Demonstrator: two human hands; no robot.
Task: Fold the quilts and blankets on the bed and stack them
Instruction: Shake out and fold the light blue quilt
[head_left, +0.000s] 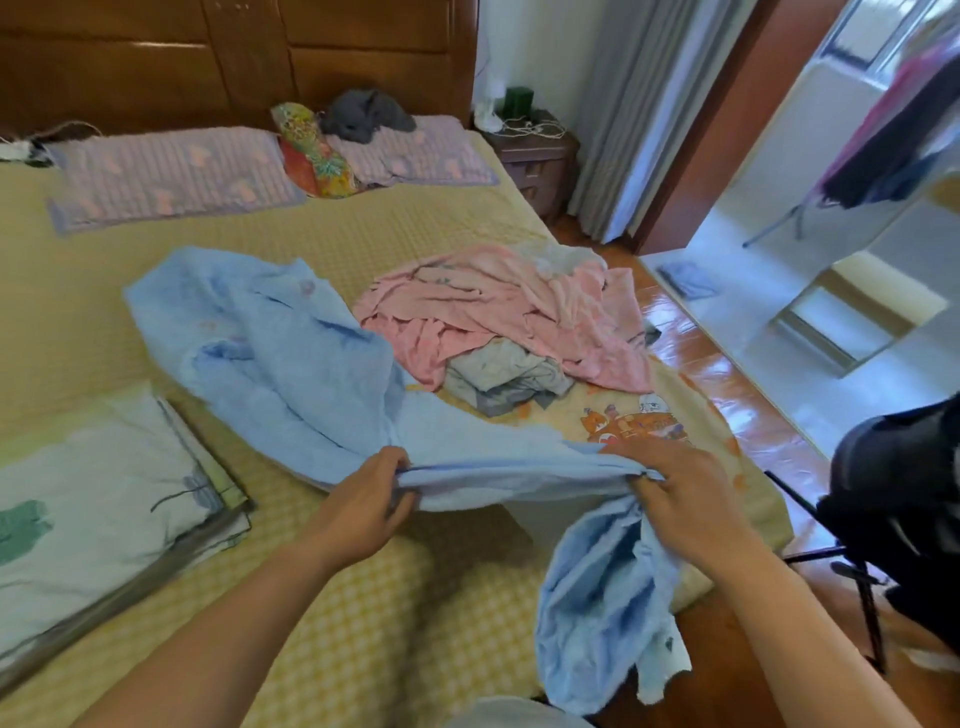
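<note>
A light blue blanket (291, 353) lies crumpled across the middle of the bed, its near edge lifted and stretched between my hands. My left hand (363, 499) pinches that edge at the left. My right hand (680, 493) grips the same edge at the right, and a loose end of the blanket hangs down below it off the bed corner. A pink blanket (509, 312) lies in a heap further back on the right, over a grey cloth (504, 384). A folded pale quilt with green and grey print (98, 514) rests at the near left.
The bed has a yellow checked cover (363, 228), two lilac pillows (171, 176) and a wooden headboard. A cartoon-print yellow sheet (639, 421) lies at the right bed corner. A nightstand (535, 150), curtain and doorway are to the right; a dark object on a stand (904, 499) is close by.
</note>
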